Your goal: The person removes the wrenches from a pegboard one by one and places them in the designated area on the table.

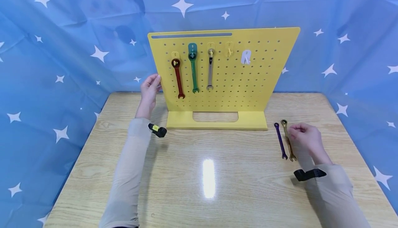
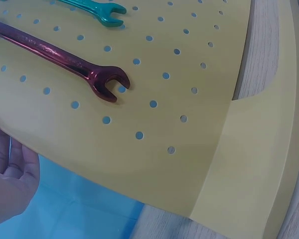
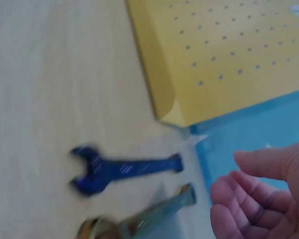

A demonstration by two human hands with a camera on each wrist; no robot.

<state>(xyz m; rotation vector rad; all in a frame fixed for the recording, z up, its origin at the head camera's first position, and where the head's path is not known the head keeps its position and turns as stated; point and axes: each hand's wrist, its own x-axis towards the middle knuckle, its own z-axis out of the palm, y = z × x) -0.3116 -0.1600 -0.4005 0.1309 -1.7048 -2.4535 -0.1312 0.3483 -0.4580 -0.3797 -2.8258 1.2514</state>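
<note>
Background: a blue cloth (image 1: 77,24) with white stars stands behind the wooden table (image 1: 183,172).
Left hand: your left hand (image 1: 150,89) pinches the left edge of the yellow pegboard (image 1: 228,79).
Hanging wrenches: from left, red (image 1: 178,79), green (image 1: 194,70) and silver (image 1: 210,70).
Free hooks: one yellow (image 1: 229,50), then one white (image 1: 245,58).
Table wrenches: purple wrench (image 1: 281,141), then gold wrench (image 1: 288,141), right of the board; probably stiff, light, rather slippery metal, so you should hold the middle of the shaft.
Right hand: your right hand (image 1: 306,136) is loosely bent, holding nothing, just beside the gold one.
</note>
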